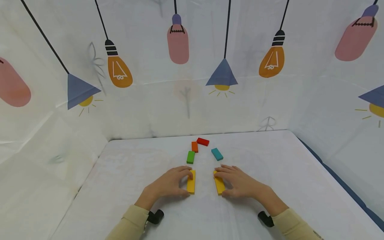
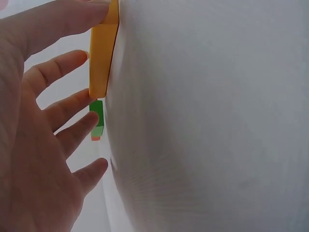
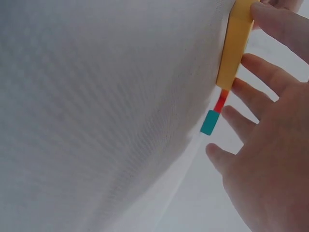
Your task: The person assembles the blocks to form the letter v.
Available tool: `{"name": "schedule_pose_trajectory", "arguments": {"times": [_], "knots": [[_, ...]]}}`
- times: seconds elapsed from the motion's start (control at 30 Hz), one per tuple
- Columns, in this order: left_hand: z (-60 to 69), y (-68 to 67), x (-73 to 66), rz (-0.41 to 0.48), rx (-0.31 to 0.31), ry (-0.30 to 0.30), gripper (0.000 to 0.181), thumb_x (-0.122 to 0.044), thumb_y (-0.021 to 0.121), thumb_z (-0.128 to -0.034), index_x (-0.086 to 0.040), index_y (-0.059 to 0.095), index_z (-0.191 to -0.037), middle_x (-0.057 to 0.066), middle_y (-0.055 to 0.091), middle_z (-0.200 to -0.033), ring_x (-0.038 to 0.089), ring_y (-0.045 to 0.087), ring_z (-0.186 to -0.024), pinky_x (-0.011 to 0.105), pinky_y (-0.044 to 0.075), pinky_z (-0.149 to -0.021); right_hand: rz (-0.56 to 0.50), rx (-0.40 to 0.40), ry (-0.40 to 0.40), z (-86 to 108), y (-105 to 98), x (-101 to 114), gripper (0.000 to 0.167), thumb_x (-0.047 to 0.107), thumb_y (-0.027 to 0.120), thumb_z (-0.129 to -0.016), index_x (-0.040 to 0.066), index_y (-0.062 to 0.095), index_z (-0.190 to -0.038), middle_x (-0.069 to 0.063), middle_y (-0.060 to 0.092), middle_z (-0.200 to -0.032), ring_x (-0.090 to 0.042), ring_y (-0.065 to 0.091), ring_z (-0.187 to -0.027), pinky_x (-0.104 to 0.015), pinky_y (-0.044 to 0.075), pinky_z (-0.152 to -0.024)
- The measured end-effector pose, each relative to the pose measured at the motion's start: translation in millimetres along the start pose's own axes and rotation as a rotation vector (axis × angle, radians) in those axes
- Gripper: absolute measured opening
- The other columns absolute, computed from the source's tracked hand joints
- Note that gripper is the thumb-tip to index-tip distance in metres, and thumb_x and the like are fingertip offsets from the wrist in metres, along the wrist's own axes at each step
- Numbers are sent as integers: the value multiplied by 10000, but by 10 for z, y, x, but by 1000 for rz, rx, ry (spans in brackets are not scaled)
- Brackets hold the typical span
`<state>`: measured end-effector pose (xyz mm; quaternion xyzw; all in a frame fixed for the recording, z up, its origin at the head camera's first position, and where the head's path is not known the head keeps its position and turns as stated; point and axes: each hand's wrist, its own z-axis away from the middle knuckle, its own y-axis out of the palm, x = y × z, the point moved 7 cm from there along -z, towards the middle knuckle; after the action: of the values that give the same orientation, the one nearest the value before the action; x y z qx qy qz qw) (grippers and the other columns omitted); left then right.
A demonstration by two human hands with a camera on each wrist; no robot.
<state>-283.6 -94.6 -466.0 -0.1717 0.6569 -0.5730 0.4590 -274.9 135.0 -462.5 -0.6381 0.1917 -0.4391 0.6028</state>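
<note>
My left hand [image 1: 169, 182] holds a long yellow block [image 1: 191, 187] on the white table, thumb at its near end and fingers toward its far end. A second yellow block [image 1: 220, 185], slightly slanted, lies across a small gap; my right hand [image 1: 241, 183] holds it in the same way. Both wrist views show the other fingers spread beside the blocks. Beyond the left block stand a green block [image 1: 190, 157], an orange block [image 1: 195, 147] and a red block [image 1: 203, 142], forming a curve. A teal block [image 1: 217, 154] lies tilted beyond the right yellow one.
The table [image 1: 126, 173] has a white cover and meets a white cloth backdrop [image 1: 147, 106] printed with hanging lamps and bulbs. Dark blue fabric [image 1: 330, 173] shows along the right table edge. Black devices [image 1: 156, 216] are strapped at both wrists.
</note>
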Motion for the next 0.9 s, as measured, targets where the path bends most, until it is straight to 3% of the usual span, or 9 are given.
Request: {"name": "schedule_pose_trajectory", "arguments": {"times": [0.17,0.6,0.9], "knots": [[5,-12,-27,6,17,-3,414,-423,741,-799,-353,575,-1171,-97,431,-1535,207,411,-1419,497,373,-1147,-18,7,10,8,3,-6,625,424,676,-838,252,519,-1418,35,411,-1570,-288,278,-1506,-632,183,-1193],[-28,2,-34,-13,-19,19,386,-452,747,-780,-341,578,-1109,-78,504,-1462,204,497,-1328,461,425,-1105,-27,16,25,5,8,-7,626,405,680,-836,258,517,-1422,37,415,-1566,-288,278,-1504,-627,189,-1193],[-57,63,-24,50,-15,17,364,-479,737,-795,-369,562,-1095,-93,486,-1459,184,506,-1294,442,458,-1077,-33,10,25,15,-16,13,612,392,682,-841,256,522,-1416,32,426,-1558,-291,286,-1500,-622,195,-1194]]}}
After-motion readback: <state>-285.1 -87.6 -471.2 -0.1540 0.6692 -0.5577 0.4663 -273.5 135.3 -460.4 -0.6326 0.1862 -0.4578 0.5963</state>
